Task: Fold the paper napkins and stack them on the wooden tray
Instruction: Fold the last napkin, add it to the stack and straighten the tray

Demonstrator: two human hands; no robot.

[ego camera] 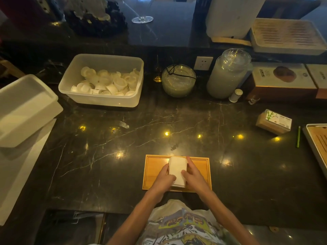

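A stack of white folded paper napkins (177,167) lies in the middle of a small wooden tray (152,167) on the dark marble counter. My left hand (163,179) presses against the stack's left side, thumb on top. Against the right side rests my right hand (192,175), its thumb on the stack's top and fingers along the edge. Both hands hold the stack between them. The stack's near end is partly hidden by my thumbs.
A clear plastic tub of small white cups (104,80) stands at the back left, white bins (23,106) at the far left. A glass bowl (178,80), a jar (228,75), boxes (283,80) and a napkin pack (273,122) sit back right. A slatted tray (318,145) is at the right edge.
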